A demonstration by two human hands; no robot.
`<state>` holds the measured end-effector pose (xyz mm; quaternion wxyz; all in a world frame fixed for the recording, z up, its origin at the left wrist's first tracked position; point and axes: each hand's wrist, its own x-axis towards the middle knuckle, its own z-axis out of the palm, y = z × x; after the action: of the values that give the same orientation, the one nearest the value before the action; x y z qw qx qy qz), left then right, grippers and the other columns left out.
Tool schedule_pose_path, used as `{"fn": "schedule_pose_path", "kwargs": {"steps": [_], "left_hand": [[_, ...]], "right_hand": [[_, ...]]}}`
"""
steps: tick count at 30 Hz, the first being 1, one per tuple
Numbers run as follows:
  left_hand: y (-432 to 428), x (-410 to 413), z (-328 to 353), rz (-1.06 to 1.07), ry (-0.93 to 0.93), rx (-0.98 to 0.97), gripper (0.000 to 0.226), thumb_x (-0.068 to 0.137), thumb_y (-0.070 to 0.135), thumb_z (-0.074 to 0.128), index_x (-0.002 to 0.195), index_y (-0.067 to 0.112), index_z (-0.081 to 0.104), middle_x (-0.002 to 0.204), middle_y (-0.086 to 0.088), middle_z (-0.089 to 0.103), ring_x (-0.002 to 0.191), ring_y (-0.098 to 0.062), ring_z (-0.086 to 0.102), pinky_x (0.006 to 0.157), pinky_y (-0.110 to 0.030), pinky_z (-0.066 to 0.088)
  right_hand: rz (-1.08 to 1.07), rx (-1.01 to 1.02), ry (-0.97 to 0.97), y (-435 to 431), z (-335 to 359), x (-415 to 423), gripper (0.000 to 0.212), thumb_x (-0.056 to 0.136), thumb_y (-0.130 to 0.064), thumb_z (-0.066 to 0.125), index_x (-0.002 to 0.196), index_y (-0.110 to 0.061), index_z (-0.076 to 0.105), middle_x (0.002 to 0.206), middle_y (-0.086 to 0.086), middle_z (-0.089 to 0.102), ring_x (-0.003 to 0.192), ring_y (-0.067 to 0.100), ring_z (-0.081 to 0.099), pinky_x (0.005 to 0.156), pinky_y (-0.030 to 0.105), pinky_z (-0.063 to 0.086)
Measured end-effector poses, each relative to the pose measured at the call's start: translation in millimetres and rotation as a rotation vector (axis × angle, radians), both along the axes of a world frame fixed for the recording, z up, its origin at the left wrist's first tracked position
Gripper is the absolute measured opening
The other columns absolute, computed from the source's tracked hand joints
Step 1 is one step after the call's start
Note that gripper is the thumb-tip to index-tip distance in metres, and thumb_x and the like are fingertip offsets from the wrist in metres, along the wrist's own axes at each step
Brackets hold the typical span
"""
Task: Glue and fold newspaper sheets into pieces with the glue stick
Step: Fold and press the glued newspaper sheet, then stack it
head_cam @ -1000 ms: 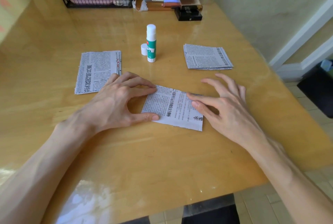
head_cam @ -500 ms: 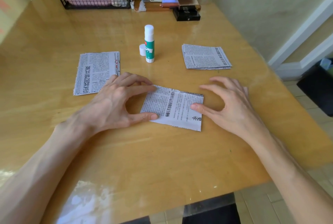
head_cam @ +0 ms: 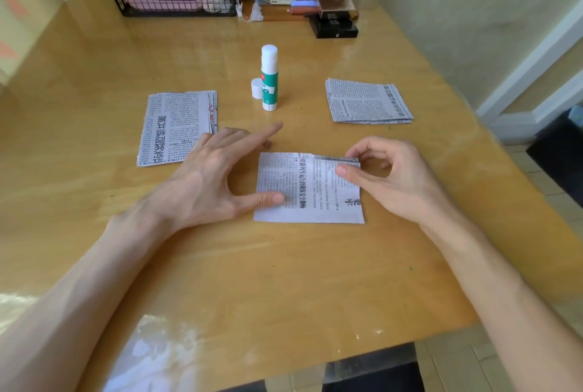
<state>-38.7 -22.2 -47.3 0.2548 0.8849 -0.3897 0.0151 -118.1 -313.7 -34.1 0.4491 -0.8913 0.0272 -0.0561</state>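
While the stack of newspaper sheets (head_cam: 176, 128) lies just beyond the left hand (head_cam: 208, 180), that hand is spread with straight fingers, its thumb pressing the left edge of the folded newspaper piece (head_cam: 309, 189) onto the counter (head_cam: 284, 281). The glue stick (head_cam: 269, 79) stands farther off, between the hands. The right hand (head_cam: 388, 177) pinches the piece's far right corner, seemingly lifting a layer. Thin, limp and easily torn, the paper is best taken lightly by its edges or corners.

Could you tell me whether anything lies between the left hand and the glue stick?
Nothing visible does: only bare table separates the left hand from the upright glue stick. Its cap stands close beside it, on the left.
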Motion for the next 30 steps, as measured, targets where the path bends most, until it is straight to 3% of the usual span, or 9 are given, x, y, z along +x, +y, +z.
{"fn": "schedule_pose_path", "kwargs": {"steps": [2, 5, 7, 9, 11, 14, 19, 24, 30], "left_hand": [[-3, 0, 4, 0.065, 0.143, -0.169, 0.097, 0.084, 0.071, 0.072, 0.163, 0.042, 0.024, 0.13, 0.018, 0.065, 0.114, -0.003, 0.058, 0.099, -0.02, 0.038], [-9, -5, 17, 0.207, 0.38, -0.464, 0.088, 0.083, 0.039, 0.084, 0.158, 0.036, 0.038, 0.103, 0.008, 0.079, 0.082, 0.0, 0.067, 0.078, -0.012, 0.049], [-10, -7, 23, 0.268, 0.561, -0.617, 0.067, 0.082, 0.025, 0.085, 0.144, 0.026, 0.059, 0.097, 0.003, 0.081, 0.088, -0.005, 0.076, 0.083, -0.021, 0.06], [-9, -6, 22, 0.309, 0.628, -0.688, 0.039, 0.082, 0.021, 0.084, 0.12, 0.015, 0.075, 0.1, 0.003, 0.081, 0.096, -0.013, 0.078, 0.088, -0.03, 0.062], [-8, -4, 19, 0.337, 0.65, -0.73, 0.027, 0.082, 0.019, 0.084, 0.108, 0.013, 0.079, 0.101, 0.003, 0.081, 0.097, -0.015, 0.078, 0.086, -0.027, 0.062], [-7, -3, 19, 0.355, 0.652, -0.766, 0.024, 0.083, 0.016, 0.084, 0.106, 0.013, 0.079, 0.1, 0.003, 0.081, 0.096, -0.013, 0.078, 0.083, -0.024, 0.061], [-8, -3, 23, 0.402, 0.764, -0.891, 0.025, 0.083, 0.019, 0.082, 0.107, 0.01, 0.079, 0.1, -0.006, 0.081, 0.093, -0.02, 0.079, 0.078, -0.028, 0.063], [-8, -2, 21, 0.415, 0.799, -0.89, 0.018, 0.084, 0.018, 0.081, 0.098, 0.007, 0.08, 0.099, -0.009, 0.081, 0.092, -0.023, 0.079, 0.075, -0.028, 0.062], [-8, -1, 19, 0.419, 0.793, -0.894, 0.024, 0.083, 0.023, 0.081, 0.1, 0.007, 0.081, 0.1, -0.009, 0.081, 0.095, -0.024, 0.079, 0.083, -0.034, 0.064]], "right_hand": [[0.031, 0.158, -0.005, 6, 6, 4, 0.014, 0.086, -0.021, 0.086, 0.089, -0.021, 0.072, 0.08, -0.005, 0.077, 0.066, -0.005, 0.061, 0.069, 0.009, 0.042], [0.018, 0.304, 0.005, 17, 14, 13, 0.014, 0.085, -0.017, 0.086, 0.091, -0.017, 0.074, 0.086, 0.003, 0.081, 0.073, 0.001, 0.068, 0.075, 0.014, 0.051], [0.0, 0.377, 0.035, 23, 18, 23, 0.015, 0.085, -0.017, 0.086, 0.093, -0.017, 0.074, 0.095, 0.007, 0.081, 0.083, 0.007, 0.073, 0.085, 0.019, 0.054], [0.025, 0.424, 0.093, 28, 20, 33, 0.025, 0.082, -0.025, 0.087, 0.102, -0.015, 0.076, 0.101, 0.005, 0.082, 0.09, 0.01, 0.075, 0.086, 0.026, 0.055], [0.073, 0.463, 0.173, 35, 19, 42, 0.043, 0.076, -0.033, 0.086, 0.113, -0.014, 0.077, 0.106, 0.002, 0.082, 0.097, 0.009, 0.076, 0.086, 0.028, 0.054], [0.057, 0.517, 0.21, 44, 17, 51, 0.04, 0.078, -0.027, 0.088, 0.113, -0.01, 0.079, 0.108, 0.005, 0.081, 0.104, 0.018, 0.078, 0.104, 0.038, 0.057], [-0.01, 0.581, 0.164, 54, 13, 54, 0.042, 0.07, -0.028, 0.09, 0.107, -0.009, 0.081, 0.102, 0.006, 0.082, 0.1, 0.02, 0.079, 0.099, 0.036, 0.06], [0.009, 0.635, 0.158, 59, 12, 53, 0.036, 0.072, -0.03, 0.087, 0.102, -0.011, 0.082, 0.102, 0.006, 0.082, 0.101, 0.019, 0.078, 0.097, 0.033, 0.059], [0.008, 0.626, 0.084, 58, 13, 54, 0.032, 0.08, -0.028, 0.085, 0.102, -0.006, 0.081, 0.101, 0.006, 0.082, 0.101, 0.02, 0.078, 0.094, 0.03, 0.058]]}}
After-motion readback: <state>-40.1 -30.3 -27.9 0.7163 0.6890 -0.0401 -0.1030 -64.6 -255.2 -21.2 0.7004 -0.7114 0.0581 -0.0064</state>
